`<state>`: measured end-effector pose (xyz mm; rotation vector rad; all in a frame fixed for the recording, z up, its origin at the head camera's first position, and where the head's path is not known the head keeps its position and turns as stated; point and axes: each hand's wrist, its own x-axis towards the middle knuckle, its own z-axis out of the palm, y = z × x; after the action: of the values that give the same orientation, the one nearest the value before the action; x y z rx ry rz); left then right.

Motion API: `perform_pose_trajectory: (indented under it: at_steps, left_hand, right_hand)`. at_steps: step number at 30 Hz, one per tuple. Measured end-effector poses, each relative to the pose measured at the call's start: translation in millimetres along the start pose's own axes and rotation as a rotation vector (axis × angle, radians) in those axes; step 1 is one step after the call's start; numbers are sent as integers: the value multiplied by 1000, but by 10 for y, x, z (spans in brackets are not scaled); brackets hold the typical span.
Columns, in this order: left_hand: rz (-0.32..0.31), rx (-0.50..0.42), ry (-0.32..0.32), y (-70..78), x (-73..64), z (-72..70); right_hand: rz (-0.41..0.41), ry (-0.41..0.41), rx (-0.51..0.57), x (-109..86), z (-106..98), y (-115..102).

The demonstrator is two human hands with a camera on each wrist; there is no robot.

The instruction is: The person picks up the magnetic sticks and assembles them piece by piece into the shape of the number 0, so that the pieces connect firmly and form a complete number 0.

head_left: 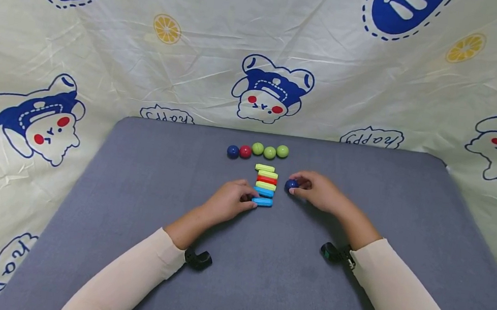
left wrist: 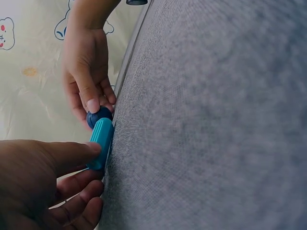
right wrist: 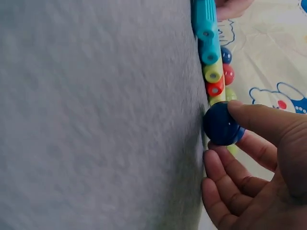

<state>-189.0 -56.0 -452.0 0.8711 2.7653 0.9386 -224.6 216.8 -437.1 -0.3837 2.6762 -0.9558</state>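
My left hand (head_left: 230, 201) pinches the left end of the nearest light-blue ribbed stick (head_left: 263, 203) between thumb and fingers. Beyond it lies a column of short sticks set side by side: another light-blue stick (head_left: 264, 192), a yellow stick (head_left: 266, 186), a red stick (head_left: 267, 180) and further yellow ones. Just right of this column, my right hand (head_left: 320, 191) holds a dark-blue ball (right wrist: 221, 123) with the thumb on top and fingers at its far side. Its other fingers spread loosely beside the cloth in the right wrist view.
Behind the sticks runs a row of balls: a dark-blue ball (head_left: 233, 151), a red ball (head_left: 245, 151) and several green balls (head_left: 269, 152). Grey cloth (head_left: 234, 276) covers the table. A printed curtain (head_left: 206, 78) hangs behind it. Black wrist devices (head_left: 197, 259) sit at both sleeves.
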Motion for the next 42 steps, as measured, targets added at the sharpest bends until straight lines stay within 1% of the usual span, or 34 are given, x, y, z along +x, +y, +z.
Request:
perform_pose_trajectory:
  at_steps: [6,12,19,27,31,36,42]
  left_hand:
    - [-12,-34,0,4,-33,-8]
    - [-39,-42,-12,28,-55,-13]
    - [-46,-54,-4,27,-58,-13]
    - [-28,-72,7,17,-68,-10]
    - [-20,-80,4,17,-75,-13]
    - [-4,-92,7,11,-80,-1]
    - [-13,-117,9,1,-80,16]
  right_hand:
    - [0,-23,24,-127,56,-76]
    - [-7,-36,11,-240,124,-132]
    - [-6,-52,19,-347,194,-182]
    - [0,-63,41,-410,249,-213]
    - [-11,-63,54,-423,274,-227]
    - [-29,-59,96,-439,309,-232]
    - [-26,-46,123,-456,349,-198]
